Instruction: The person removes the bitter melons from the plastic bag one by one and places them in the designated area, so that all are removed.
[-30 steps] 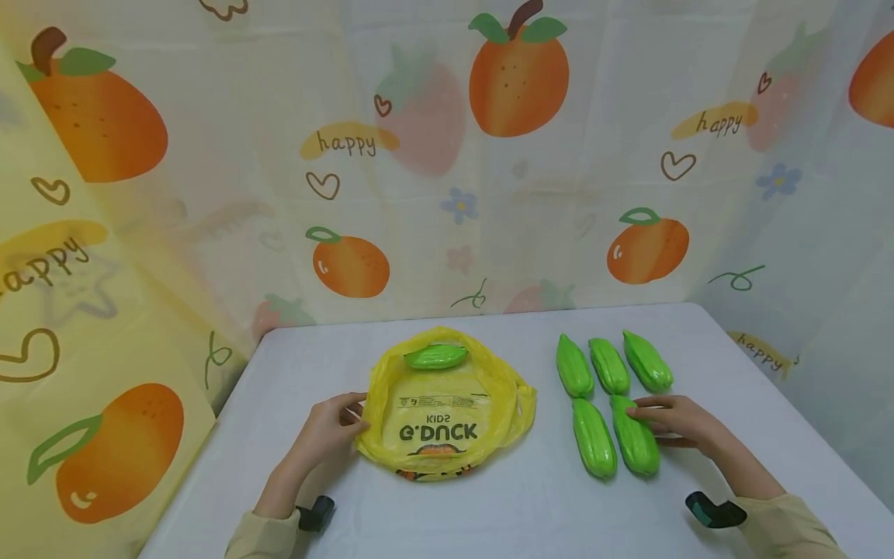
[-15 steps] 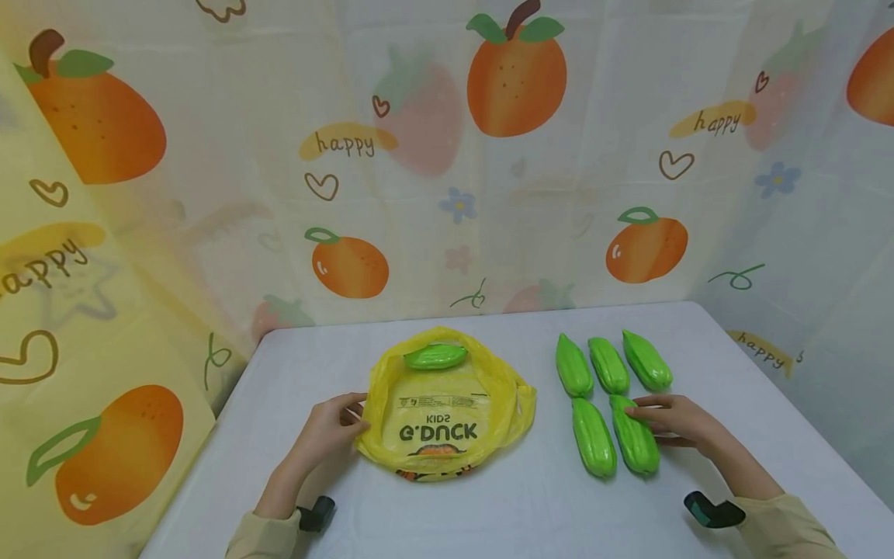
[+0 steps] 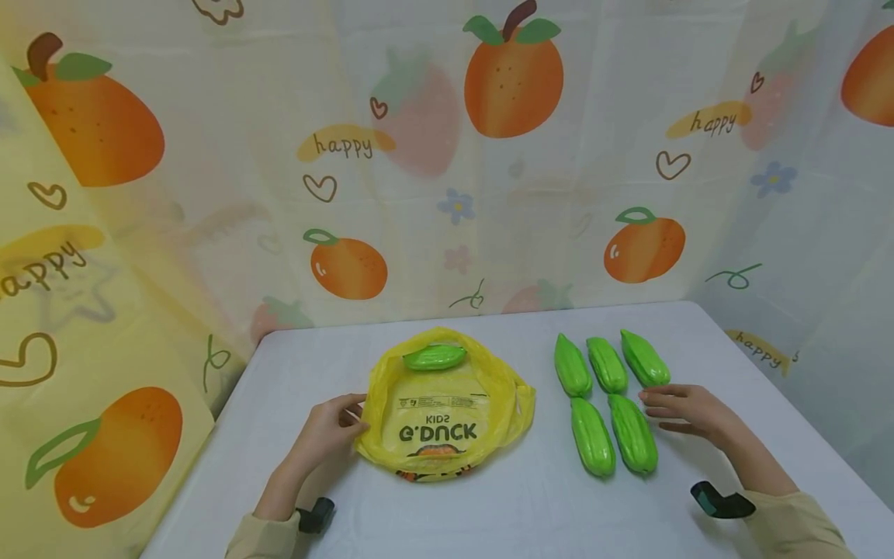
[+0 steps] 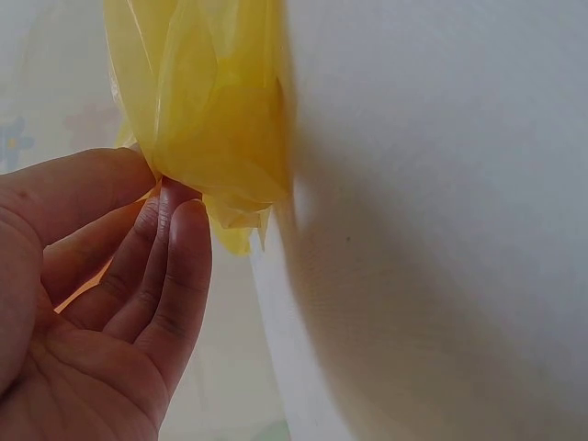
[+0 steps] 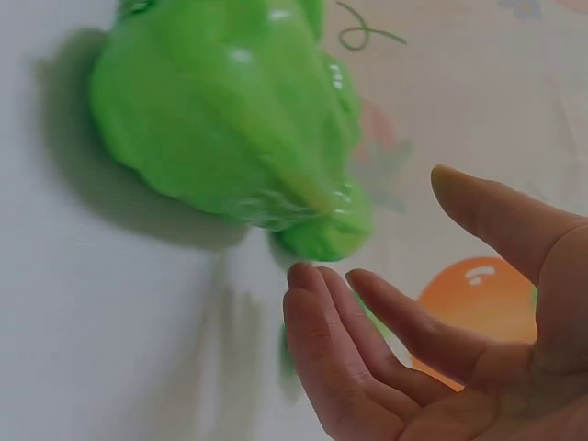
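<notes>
My left hand [image 3: 334,424] pinches the left side of the rim of a yellow plastic bag [image 3: 436,462], thumb against fingers. In the left wrist view the thin yellow bag [image 4: 216,101] hangs from those fingertips. The bag's mouth is spread wide, and one green ridged toy gourd [image 3: 434,357] lies inside at the back. On the right, several more lie in two rows. My right hand [image 3: 691,415] is just right of the front right gourd [image 3: 634,435]. Its fingers are spread apart with nothing between them, short of the gourd [image 5: 216,110] in the right wrist view.
A white-covered table [image 3: 503,520] carries everything. Behind it hangs a fruit-print curtain [image 3: 419,256], which also runs along both sides. Two front gourds stand close to the back row, the left one [image 3: 592,439] beside the right one.
My right hand has let go of the front right gourd and moved slightly right and back. The left hand and bag stay put; the view shifts slightly.
</notes>
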The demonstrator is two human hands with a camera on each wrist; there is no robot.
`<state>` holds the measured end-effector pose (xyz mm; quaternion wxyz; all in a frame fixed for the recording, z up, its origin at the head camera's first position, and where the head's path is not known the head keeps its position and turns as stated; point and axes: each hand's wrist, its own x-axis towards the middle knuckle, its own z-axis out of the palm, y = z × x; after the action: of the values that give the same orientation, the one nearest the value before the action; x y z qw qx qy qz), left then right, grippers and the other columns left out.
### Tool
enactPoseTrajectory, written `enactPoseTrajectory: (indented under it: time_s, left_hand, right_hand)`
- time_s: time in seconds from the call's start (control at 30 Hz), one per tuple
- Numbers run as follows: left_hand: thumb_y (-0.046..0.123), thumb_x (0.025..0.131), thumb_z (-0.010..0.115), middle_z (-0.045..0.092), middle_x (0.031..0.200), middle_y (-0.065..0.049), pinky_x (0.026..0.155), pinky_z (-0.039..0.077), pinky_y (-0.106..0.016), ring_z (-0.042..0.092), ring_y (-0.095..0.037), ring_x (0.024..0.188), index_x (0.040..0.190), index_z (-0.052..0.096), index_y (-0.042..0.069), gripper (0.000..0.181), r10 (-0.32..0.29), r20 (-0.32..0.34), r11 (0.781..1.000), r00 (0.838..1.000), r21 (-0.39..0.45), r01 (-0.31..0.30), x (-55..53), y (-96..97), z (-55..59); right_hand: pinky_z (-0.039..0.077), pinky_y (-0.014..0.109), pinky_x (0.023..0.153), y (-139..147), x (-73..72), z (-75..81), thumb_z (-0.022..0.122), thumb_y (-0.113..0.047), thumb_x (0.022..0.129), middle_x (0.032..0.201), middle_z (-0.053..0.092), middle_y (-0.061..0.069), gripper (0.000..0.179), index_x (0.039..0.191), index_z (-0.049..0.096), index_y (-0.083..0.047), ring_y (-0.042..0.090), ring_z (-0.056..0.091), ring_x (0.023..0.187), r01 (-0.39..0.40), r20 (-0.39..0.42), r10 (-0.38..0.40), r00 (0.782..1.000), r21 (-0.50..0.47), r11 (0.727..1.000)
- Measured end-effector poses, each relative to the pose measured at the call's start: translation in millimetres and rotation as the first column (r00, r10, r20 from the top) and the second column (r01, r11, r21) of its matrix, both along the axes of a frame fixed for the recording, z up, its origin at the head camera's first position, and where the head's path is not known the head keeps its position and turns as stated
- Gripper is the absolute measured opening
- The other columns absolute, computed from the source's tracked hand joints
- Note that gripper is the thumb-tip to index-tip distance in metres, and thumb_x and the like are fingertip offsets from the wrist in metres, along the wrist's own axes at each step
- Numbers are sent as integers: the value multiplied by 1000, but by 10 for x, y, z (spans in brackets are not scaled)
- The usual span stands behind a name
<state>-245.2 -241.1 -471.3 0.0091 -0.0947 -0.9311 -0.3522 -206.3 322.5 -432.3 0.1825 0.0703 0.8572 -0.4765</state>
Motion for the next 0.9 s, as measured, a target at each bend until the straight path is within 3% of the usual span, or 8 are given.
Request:
enactPoseTrajectory:
  time_s: [0.27,0.47,0.67,0.9]
  left_hand:
    - [9,79,74,66,92,-3,66,53,-25,63,-11,77,122,63,6,44,3,2,1000,1000,3,-3,13,-9,6]
    - [8,79,74,66,92,-3,66,53,-25,63,-11,77,122,63,6,44,1,6,1000,1000,10,-1,31,0,24]
    - [7,79,74,66,92,-3,66,53,-24,62,-11,77,121,63,6,44,-4,5,1000,1000,16,4,44,17,34]
    - [7,78,75,66,91,-3,65,53,-24,62,-10,76,120,64,6,44,-6,0,1000,1000,10,6,56,22,46]
  right_hand:
    - [52,38,90,-37,-20,196,50,-43,96,137,45,31,72,138,35,14,36,56,119,-23,-114,25,993,19,1000]
    - [51,40,91,-158,-92,310,48,-43,97,139,42,32,72,139,34,13,37,55,119,-20,-157,23,987,18,1000]
    - [52,36,91,-318,-161,409,49,-47,95,139,42,32,78,140,30,14,34,55,119,6,-177,-11,984,-29,1000]
    - [51,32,91,-523,-257,469,49,-43,96,142,40,30,73,142,31,10,27,58,118,5,-195,-30,980,-124,992]
